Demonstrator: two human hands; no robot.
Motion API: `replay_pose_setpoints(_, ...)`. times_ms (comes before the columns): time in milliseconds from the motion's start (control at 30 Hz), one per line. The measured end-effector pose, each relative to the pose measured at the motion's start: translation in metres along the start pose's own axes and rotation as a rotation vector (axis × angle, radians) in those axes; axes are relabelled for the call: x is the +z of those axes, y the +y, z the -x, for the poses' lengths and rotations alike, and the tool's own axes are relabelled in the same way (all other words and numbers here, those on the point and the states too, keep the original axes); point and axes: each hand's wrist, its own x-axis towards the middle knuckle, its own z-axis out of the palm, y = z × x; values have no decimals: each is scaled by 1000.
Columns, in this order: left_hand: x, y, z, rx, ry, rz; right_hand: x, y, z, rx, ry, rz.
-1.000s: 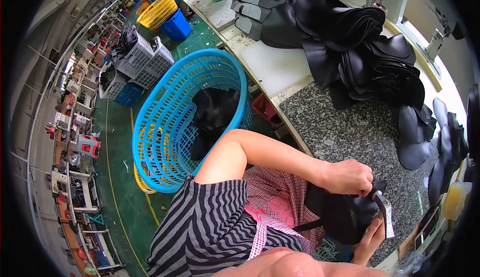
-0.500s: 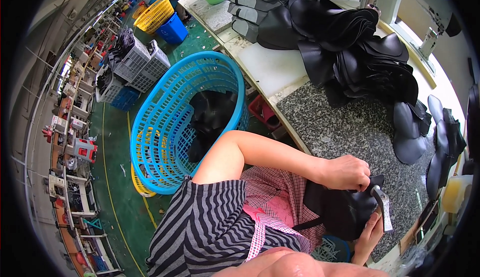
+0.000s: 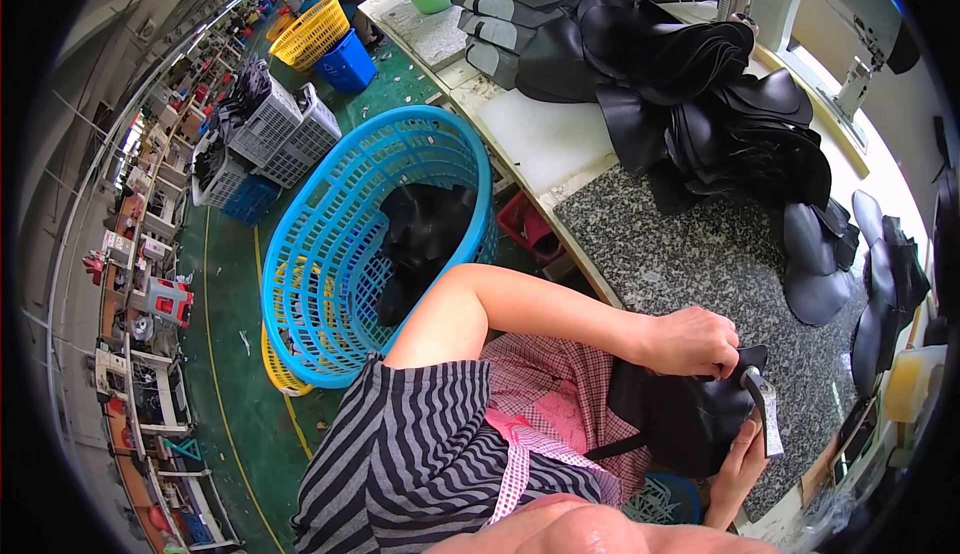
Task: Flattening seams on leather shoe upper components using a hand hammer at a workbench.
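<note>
Black panel [image 3: 690, 419] at near edge of granite slab [image 3: 665, 244]. Left hand [image 3: 695, 342] curled at panel's slab-side edge; pinch hidden, can't tell. Right hand [image 3: 738, 466] against panel below slab; grasp unclear. Likely light, supple, slightly slippery; best held by edges.

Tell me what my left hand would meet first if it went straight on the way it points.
Probably the far corner of the black piece, which shows just past your left hand; the metal bracket looks next, though depth is unclear.
</note>
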Motion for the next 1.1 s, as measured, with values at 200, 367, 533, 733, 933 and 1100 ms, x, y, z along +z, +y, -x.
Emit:
replay_pose_setpoints(200,1,1,0,-1,-6,-8,-1,13,-1,-50,-7,50)
replay_pose_setpoints(367,-1,2,0,0,-11,-19,-2,17,-1,-33,-25,53)
replay_pose_setpoints(533,-1,2,0,12,-3,-22,1,21,-1,-121,29,83)
replay_pose_setpoints(733,-1,2,-1,-6,-16,-25,1,10,0,-142,42,73)
replay_pose_setpoints(933,-2,0,-1,4,-3,28,0,15,1,-40,25,62)
replay_pose_setpoints(1100,1,-5,0,31,40,73,6,33,2,-61,84,13)
